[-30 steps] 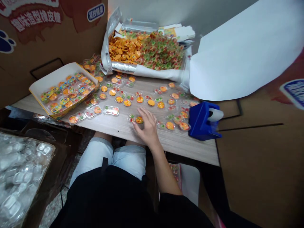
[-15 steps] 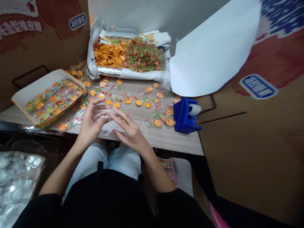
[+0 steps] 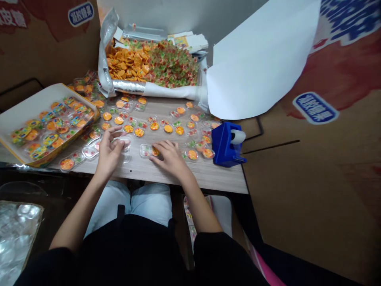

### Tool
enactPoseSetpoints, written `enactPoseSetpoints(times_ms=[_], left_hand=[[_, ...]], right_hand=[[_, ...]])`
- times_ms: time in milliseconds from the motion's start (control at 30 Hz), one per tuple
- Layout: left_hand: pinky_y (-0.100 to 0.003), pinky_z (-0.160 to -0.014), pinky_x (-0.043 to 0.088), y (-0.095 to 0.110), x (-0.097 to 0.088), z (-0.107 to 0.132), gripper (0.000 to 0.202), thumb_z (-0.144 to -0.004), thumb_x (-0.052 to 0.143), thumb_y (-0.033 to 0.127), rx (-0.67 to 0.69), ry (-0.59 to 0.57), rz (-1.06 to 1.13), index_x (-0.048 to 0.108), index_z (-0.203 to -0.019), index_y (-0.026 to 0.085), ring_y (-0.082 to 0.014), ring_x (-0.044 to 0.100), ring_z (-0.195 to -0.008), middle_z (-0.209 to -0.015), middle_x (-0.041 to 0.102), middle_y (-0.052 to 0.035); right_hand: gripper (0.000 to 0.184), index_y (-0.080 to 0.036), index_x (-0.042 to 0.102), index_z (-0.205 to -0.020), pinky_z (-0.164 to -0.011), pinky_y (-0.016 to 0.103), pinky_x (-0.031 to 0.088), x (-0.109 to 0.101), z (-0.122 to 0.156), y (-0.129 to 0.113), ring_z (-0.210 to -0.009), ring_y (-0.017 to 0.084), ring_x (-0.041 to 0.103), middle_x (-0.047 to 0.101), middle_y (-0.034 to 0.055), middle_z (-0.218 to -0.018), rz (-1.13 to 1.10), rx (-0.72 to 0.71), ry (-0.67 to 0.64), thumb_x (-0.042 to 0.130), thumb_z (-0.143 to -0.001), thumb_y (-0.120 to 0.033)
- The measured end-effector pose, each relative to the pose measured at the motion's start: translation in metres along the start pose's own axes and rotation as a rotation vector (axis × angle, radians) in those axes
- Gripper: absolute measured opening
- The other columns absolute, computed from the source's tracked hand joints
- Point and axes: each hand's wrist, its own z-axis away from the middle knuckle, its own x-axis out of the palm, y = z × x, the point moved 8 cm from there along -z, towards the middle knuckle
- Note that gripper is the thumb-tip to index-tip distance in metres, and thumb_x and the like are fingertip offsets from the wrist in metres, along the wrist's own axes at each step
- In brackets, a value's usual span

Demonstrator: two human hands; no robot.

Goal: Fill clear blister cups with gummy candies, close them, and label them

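Note:
My left hand is closed over the table's front part, thumb and fingers pinching a clear plastic shell. No candy shows in that shell. To its right, my right hand has its fingers curled over a candy pack lying on the tabletop. The pack is a clear shell with an orange disc under my fingertips, which partly hide it. Several similar filled packs lie in loose rows beyond both hands, with orange discs and small red and green pieces inside.
A foil-lined tray of orange discs and red-green candies stands at the back. On the left is an open box of filled packs. A blue tape dispenser stands right, below a white sheet. Clear shells fill a carton lower left.
My hands have parted. The right one has gone down onto a pack with an orange disc, while the left keeps a clear shell. The view has shifted slightly, moving the table contents left.

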Motion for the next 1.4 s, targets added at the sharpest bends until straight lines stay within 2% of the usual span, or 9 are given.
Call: enactPoseSetpoints(times_ms=[267, 367, 467, 600, 767, 900, 1100, 1233, 1400], left_hand=[[-0.033, -0.08, 0.058, -0.014, 0.014, 0.012, 0.036, -0.073, 0.071, 0.033, -0.079, -0.089, -0.007, 0.059, -0.103, 0.018, -0.0151, 0.068, -0.078, -0.104, 0.067, -0.0076], [-0.033, -0.082, 0.058, -0.022, 0.01, 0.017, 0.034, -0.073, 0.072, 0.034, -0.11, -0.082, 0.009, 0.06, -0.101, 0.018, -0.0149, 0.068, -0.079, -0.104, 0.067, -0.007], [-0.032, -0.084, 0.057, -0.028, 0.005, 0.018, 0.033, -0.073, 0.071, 0.033, -0.135, -0.064, 0.04, 0.061, -0.101, 0.018, -0.0139, 0.068, -0.08, -0.107, 0.066, -0.0064], [-0.032, -0.083, 0.056, -0.036, 0.006, 0.013, 0.03, -0.073, 0.071, 0.033, -0.111, -0.06, 0.039, 0.062, -0.098, 0.018, -0.0148, 0.068, -0.082, -0.108, 0.066, -0.0069], [-0.029, -0.077, 0.054, -0.045, 0.01, -0.002, 0.025, -0.073, 0.068, 0.033, -0.017, -0.088, -0.035, 0.064, -0.091, 0.016, -0.015, 0.067, -0.077, -0.093, 0.066, -0.0057], [-0.029, -0.079, 0.055, -0.04, -0.002, -0.008, 0.022, -0.076, 0.065, 0.032, 0.075, -0.015, -0.053, 0.064, -0.092, 0.017, -0.0143, 0.066, -0.082, -0.098, 0.066, -0.0064], [-0.027, -0.066, 0.057, -0.041, -0.021, -0.004, 0.034, -0.072, 0.071, 0.035, 0.021, 0.127, 0.08, 0.058, -0.1, 0.019, -0.0155, 0.067, -0.083, -0.105, 0.067, -0.0071], [-0.029, -0.078, 0.057, -0.037, -0.034, 0.002, 0.039, -0.065, 0.078, 0.035, 0.061, 0.216, 0.112, 0.063, -0.096, 0.017, -0.0156, 0.068, -0.083, -0.091, 0.068, -0.0042], [-0.025, -0.069, 0.055, -0.032, -0.038, 0.01, 0.03, -0.066, 0.077, 0.036, 0.022, 0.219, 0.074, 0.063, -0.084, 0.016, -0.0131, 0.066, -0.074, -0.079, 0.066, -0.0019]], right_hand=[[0.048, -0.016, 0.049, -0.139, -0.115, 0.051, 0.033, 0.031, 0.011, -0.019, -0.143, 0.025, 0.036, 0.045, 0.0155, -0.149, 0.081, -0.129, -0.101, 0.03, -0.096, -0.009], [0.049, -0.02, 0.042, -0.145, -0.114, 0.054, 0.033, 0.035, 0.021, -0.019, -0.147, 0.03, 0.026, 0.034, 0.0164, -0.155, 0.077, -0.133, -0.141, 0.043, -0.097, -0.026], [0.082, -0.012, 0.035, -0.149, -0.115, 0.056, 0.03, 0.035, 0.029, -0.017, -0.148, 0.036, 0.02, 0.025, 0.0227, -0.158, 0.083, -0.133, -0.183, 0.059, -0.085, -0.057], [0.097, -0.011, 0.032, -0.15, -0.115, 0.055, 0.027, 0.032, 0.033, -0.007, -0.148, 0.036, 0.02, 0.023, 0.0234, -0.158, 0.14, -0.092, -0.199, 0.055, -0.079, -0.072], [0.088, -0.015, 0.031, -0.151, -0.112, 0.061, 0.026, 0.025, 0.03, 0.016, -0.146, 0.038, 0.025, 0.022, 0.022, -0.159, 0.227, 0.022, -0.181, 0.053, -0.083, -0.067], [0.09, -0.008, 0.027, -0.151, -0.114, 0.064, 0.017, 0.021, 0.022, 0.025, -0.148, 0.038, 0.019, 0.02, 0.0257, -0.158, 0.228, 0.066, -0.168, 0.05, -0.086, -0.065], [0.072, -0.012, 0.03, -0.151, -0.116, 0.066, 0.009, 0.021, -0.027, -0.013, -0.149, 0.036, 0.017, 0.022, 0.0216, -0.159, 0.209, 0.03, -0.074, 0.05, -0.092, -0.049], [0.058, -0.012, 0.046, -0.141, -0.116, 0.064, 0.016, 0.035, -0.047, -0.035, -0.145, 0.034, 0.029, 0.037, 0.0211, -0.152, 0.137, -0.032, -0.071, 0.052, -0.092, -0.043], [0.026, -0.018, 0.068, -0.099, -0.115, 0.057, 0.027, 0.021, -0.012, -0.032, -0.127, 0.027, 0.056, 0.067, 0.0134, -0.124, -0.036, -0.147, 0.073, 0.045, -0.096, -0.03]])
